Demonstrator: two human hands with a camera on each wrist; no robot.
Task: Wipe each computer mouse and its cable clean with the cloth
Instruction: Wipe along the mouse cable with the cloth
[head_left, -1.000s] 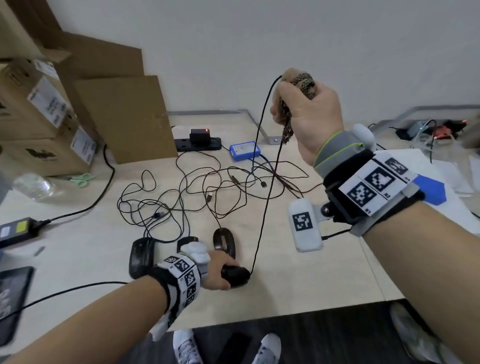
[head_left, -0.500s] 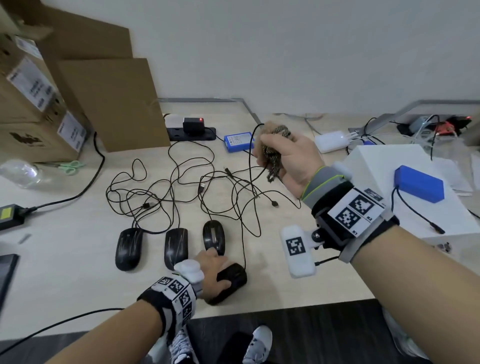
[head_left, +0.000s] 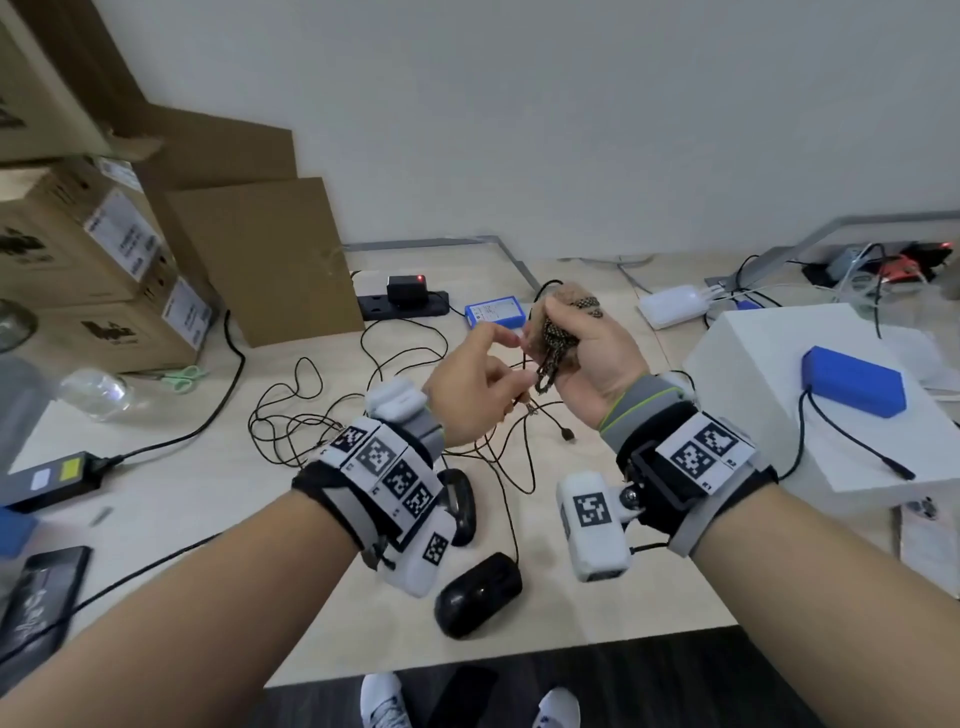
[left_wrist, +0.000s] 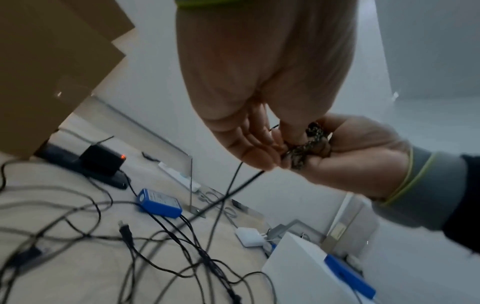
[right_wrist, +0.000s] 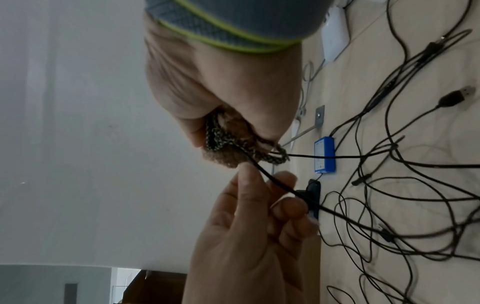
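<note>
My right hand is raised over the table and grips a bunched brown patterned cloth that is wrapped round a thin black mouse cable. My left hand is right beside the cloth, and its fingers pinch the same cable just below it. The cable hangs down to a black mouse lying free near the table's front edge. A second black mouse shows partly behind my left wrist. Any other mice are hidden by my left arm.
Several tangled black cables lie mid-table. Behind them are a power strip and a small blue box. A white box with a blue pack stands right. Cardboard boxes, scissors and an adapter are left.
My left hand let go of the mouse at the front edge and rose to the cable beside the cloth. My right hand came down with the cloth from high up.
</note>
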